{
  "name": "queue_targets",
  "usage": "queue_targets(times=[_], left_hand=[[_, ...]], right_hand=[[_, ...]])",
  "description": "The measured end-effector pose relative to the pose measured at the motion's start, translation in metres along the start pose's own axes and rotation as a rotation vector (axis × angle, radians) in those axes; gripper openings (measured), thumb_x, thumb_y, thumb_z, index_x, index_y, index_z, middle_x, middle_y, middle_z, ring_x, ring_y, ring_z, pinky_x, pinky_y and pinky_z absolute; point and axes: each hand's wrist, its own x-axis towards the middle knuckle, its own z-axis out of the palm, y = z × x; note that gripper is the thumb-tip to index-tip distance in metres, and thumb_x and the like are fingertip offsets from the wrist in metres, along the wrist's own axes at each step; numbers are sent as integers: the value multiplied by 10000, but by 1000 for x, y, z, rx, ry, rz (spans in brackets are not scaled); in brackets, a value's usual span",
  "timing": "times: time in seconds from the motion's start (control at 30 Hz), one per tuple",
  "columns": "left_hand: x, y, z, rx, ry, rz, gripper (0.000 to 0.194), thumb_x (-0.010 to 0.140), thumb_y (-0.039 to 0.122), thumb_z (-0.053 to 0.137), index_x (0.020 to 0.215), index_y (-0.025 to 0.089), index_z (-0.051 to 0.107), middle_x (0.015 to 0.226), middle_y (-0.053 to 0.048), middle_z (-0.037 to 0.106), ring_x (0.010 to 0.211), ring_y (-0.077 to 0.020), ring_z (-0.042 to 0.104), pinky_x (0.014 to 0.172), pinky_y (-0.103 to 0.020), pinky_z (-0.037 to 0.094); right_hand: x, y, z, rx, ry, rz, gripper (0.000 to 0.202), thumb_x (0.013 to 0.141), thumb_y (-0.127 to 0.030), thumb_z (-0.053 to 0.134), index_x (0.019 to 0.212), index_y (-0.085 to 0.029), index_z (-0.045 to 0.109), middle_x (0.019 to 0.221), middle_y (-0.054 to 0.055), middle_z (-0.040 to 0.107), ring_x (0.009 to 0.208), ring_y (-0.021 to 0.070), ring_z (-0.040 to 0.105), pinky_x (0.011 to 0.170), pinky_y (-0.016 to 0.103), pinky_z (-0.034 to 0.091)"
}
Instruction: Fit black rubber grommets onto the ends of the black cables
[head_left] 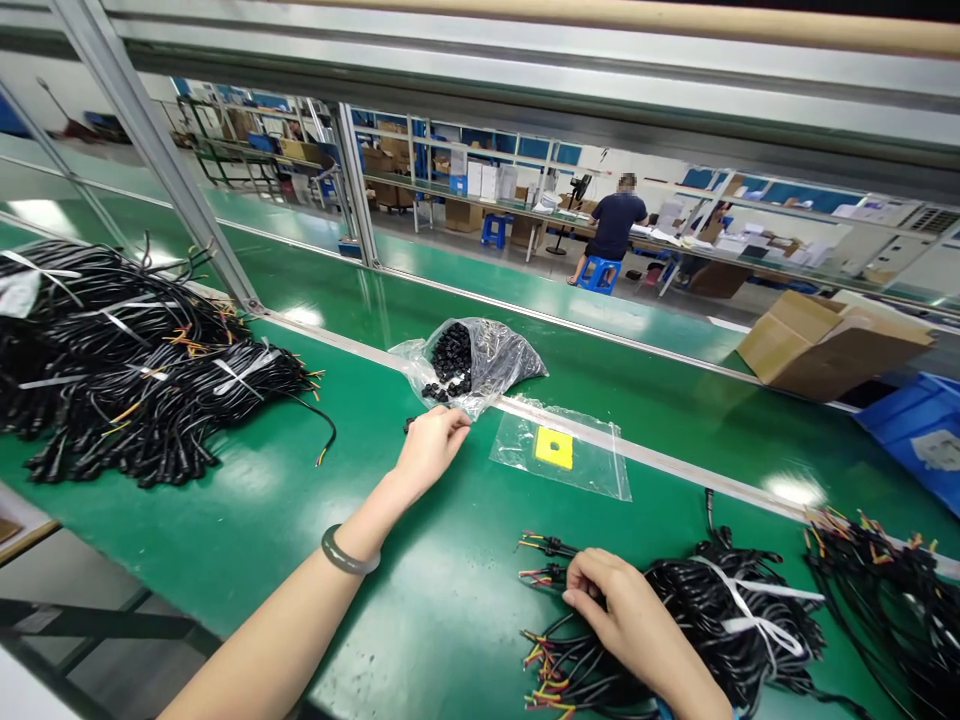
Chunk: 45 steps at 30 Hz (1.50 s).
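A clear bag of small black connector parts [465, 365] lies open near the middle of the green worktop [420, 600], against the pale strip that runs along its far side. The left hand [431, 445] reaches to the bag's mouth with its fingers curled loosely at the plastic edge; whether it has a part pinched I cannot tell. A few loose black pieces [409, 424] sit just beside its fingertips. The right hand [619, 610] rests on a tied bundle of black cables [720, 610] toward the near right edge, fingers bent over the coloured stripped ends [541, 560], seemingly holding one cable end.

This looks like the step of fetching a part for the cable end; the next move calls for a fine pinch on one piece and bringing both hands together.

A flat bag with a yellow square [555, 448] lies between them. A larger cable heap [127, 360] fills the left end.
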Motion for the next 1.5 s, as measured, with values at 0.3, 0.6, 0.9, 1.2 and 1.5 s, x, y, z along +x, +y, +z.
queue_targets(times=[0.3,0.6,0.9,1.2,1.5], left_hand=[[1,29,40,-1285,-360,-480,145,668,39,727,811,65,718,756,-85,724,746,-143,688,829,-261,536],[18,36,63,-647,-378,-50,233,854,152,521,981,81,704,692,-61,688,637,-120,654,668,-237,543],[40,53,83,-177,-222,222,128,774,130,604,807,160,723,766,-55,711,728,-187,626,764,-299,464],[41,40,90,-15,-260,446,172,832,119,546,813,151,714,865,-98,700,904,-224,584,856,-318,425],[46,50,86,-118,-307,356,147,720,30,591,690,132,692,761,-98,688,865,-249,604,860,-361,437]], right_hand=[[4,9,7,49,72,-33,139,912,-223,418,782,-210,466,783,-8,537,714,137,499,653,263,370],[5,-3,6,24,154,-46,115,878,-172,449,776,-206,492,772,-8,554,729,145,506,653,261,361],[5,-4,9,20,205,-51,116,851,-143,479,760,-211,501,748,-21,558,705,139,509,637,245,350],[7,-5,9,12,201,-45,117,846,-136,483,754,-208,494,738,-23,544,711,139,500,642,244,336],[7,-5,10,15,201,-53,120,848,-134,481,754,-208,503,743,-20,550,706,140,504,648,245,353]])
